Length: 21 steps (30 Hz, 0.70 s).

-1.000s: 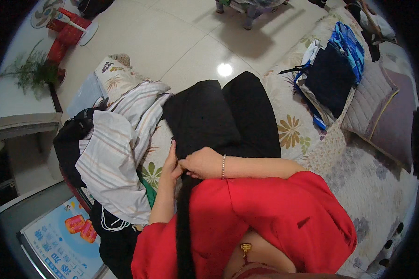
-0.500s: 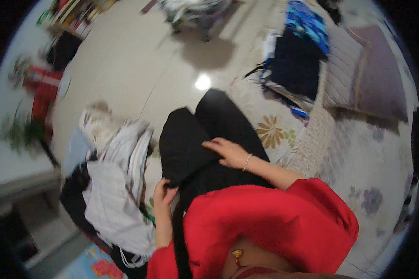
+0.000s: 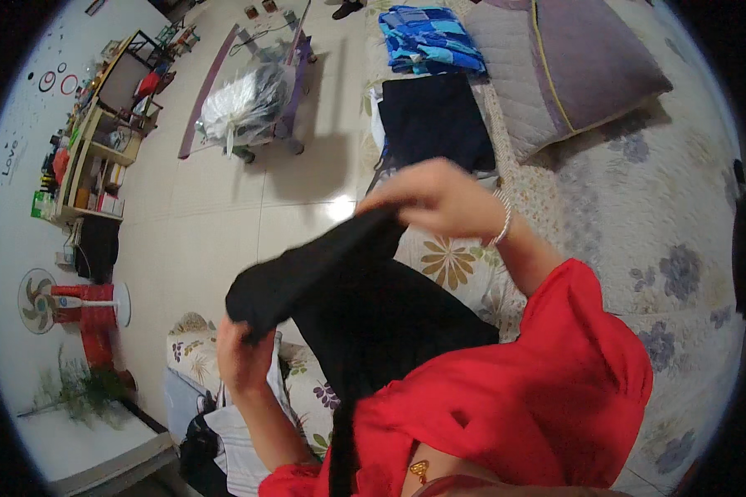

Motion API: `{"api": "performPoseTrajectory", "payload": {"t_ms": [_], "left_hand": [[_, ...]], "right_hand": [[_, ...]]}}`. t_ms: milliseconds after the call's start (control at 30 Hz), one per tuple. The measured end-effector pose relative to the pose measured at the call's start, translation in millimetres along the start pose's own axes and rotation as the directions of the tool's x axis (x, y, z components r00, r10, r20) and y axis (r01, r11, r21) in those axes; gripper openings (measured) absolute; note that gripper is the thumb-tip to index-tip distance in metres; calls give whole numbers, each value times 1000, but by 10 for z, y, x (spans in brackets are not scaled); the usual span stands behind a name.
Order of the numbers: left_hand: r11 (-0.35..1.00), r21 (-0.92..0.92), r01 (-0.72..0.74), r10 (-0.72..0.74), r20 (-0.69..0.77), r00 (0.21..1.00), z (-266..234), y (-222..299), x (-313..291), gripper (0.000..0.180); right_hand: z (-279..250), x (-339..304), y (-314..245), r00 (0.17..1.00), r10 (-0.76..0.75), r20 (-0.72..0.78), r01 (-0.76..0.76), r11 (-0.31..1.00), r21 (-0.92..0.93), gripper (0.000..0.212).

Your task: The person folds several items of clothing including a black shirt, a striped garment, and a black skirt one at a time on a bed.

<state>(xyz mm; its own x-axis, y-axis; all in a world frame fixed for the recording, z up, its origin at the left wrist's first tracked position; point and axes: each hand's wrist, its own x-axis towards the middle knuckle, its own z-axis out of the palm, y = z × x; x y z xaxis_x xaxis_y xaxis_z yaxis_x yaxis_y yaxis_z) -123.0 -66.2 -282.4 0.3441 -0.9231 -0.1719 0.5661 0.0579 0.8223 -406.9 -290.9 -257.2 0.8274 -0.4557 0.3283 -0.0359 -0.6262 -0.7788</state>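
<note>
A piece of black clothing (image 3: 311, 269) is stretched slantwise between my two hands, lifted over my lap. It looks folded, and I cannot tell its exact kind. My left hand (image 3: 244, 354) has closed on its lower left end. At the upper right end, my right hand (image 3: 435, 201) pinches the cloth; motion blurs it a little. Beneath lie my black-clad legs (image 3: 389, 323), hard to tell apart from the cloth. Beyond my right hand rests a dark folded garment (image 3: 435, 120) on a pile, with a blue patterned folded cloth (image 3: 433, 40) behind it.
A heap of white and black clothes (image 3: 240, 447) lies by my left forearm. Grey pillows (image 3: 593, 62) rest on the flowered cover (image 3: 671, 364) to the right. A low table (image 3: 192, 137) bearing a plastic-wrapped bundle (image 3: 244, 108) stands ahead. A fan (image 3: 41, 301) is at left.
Both hands have risen from my lap with the black clothing, and my right hand has moved up and farther from my left. The view has shifted, showing more of the room ahead.
</note>
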Motion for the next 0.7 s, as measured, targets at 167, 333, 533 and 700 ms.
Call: {"api": "performPoseTrajectory", "payload": {"t_ms": [167,333,533,700], "left_hand": [[972,-52,228,-204,283,937,513,-62,1572,39],[996,27,87,-91,274,957,1825,-98,2216,25],[956,216,200,-271,379,885,1544,-1357,2703,14],[852,389,351,-329,-124,936,1020,-2458,2487,28]], "right_hand": [[-995,216,301,965,-56,-257,-34,942,-333,36],[-1762,41,451,862,-150,-484,-126,861,-492,33],[-1607,-673,992,847,151,-509,-347,884,-315,36],[-1290,-1365,1746,745,631,-213,-665,682,-305,28]]}}
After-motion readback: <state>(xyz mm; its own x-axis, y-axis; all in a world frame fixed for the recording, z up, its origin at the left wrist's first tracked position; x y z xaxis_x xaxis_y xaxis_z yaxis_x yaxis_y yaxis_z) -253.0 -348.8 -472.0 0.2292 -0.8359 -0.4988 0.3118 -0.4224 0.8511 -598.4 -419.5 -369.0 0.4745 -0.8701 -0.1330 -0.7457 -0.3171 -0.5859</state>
